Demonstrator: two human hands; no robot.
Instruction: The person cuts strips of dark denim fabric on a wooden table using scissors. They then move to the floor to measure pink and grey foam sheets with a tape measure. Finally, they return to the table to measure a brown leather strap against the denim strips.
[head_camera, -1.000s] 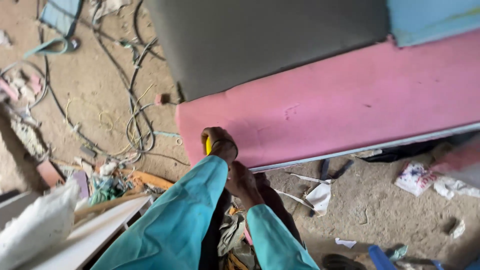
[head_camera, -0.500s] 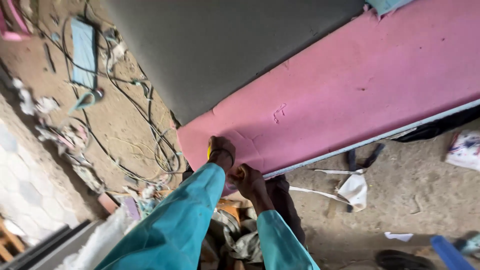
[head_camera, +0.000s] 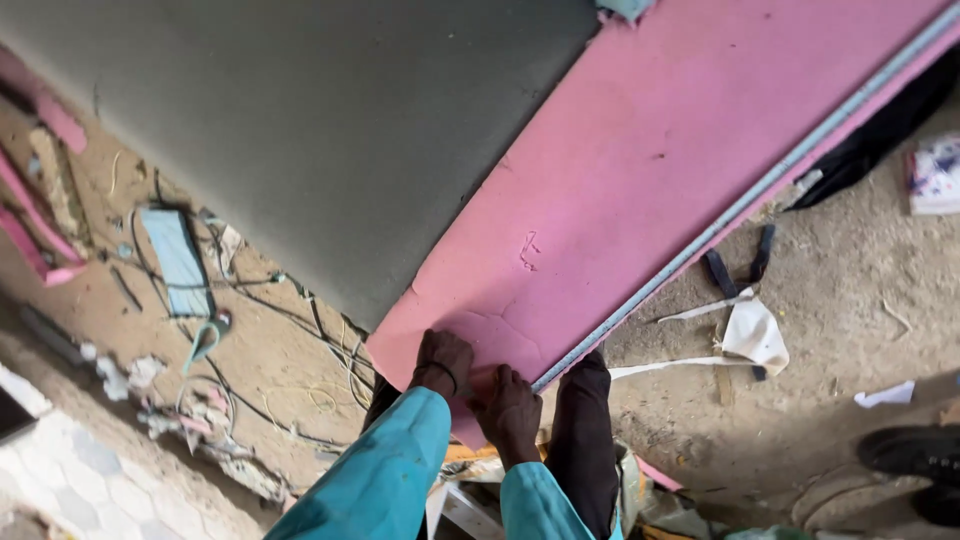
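We press our left hand (head_camera: 443, 362) and right hand (head_camera: 507, 408) flat, grip unclenched, on the near corner of the pink foam sheet (head_camera: 640, 180) lying on the floor (head_camera: 830, 400); a metal straightedge (head_camera: 740, 205) lies along its edge; no cut shows yet.

The pink sheet (head_camera: 640, 180) looks like soft matt foam, dented and faintly creased near its lower end, with a pale metal strip (head_camera: 740, 205) (dull, thin) along one edge. The grey panel (head_camera: 330, 130) is matt and smooth-looking; the floor (head_camera: 850, 330) is rough, dusty earth.
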